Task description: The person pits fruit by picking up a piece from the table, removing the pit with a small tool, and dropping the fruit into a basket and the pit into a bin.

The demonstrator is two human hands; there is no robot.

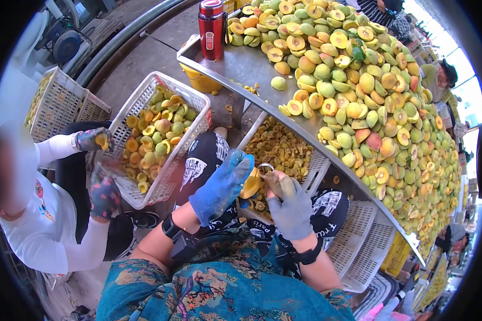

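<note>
My left hand point(219, 187), in a blue glove, is closed around a yellow-orange fruit half point(250, 184) that shows at its fingertips. Close beside it on the right, my right hand point(292, 208) wears a worn grey glove with bare-looking fingertips and grips a small tool with a metal ring point(266, 167). The ring end points at the fruit half. Both hands are above a white crate point(318, 170) between my knees, which holds many small brownish-yellow fruit pieces point(278, 144).
A metal table point(241, 69) bears a large heap of halved fruit point(369, 101) and a red flask point(211, 32). On the left, a co-worker point(53, 214) with gloved hands sits by a white crate point(195, 99) of fruit. Stacked crates point(353, 235) stand at right under the table edge.
</note>
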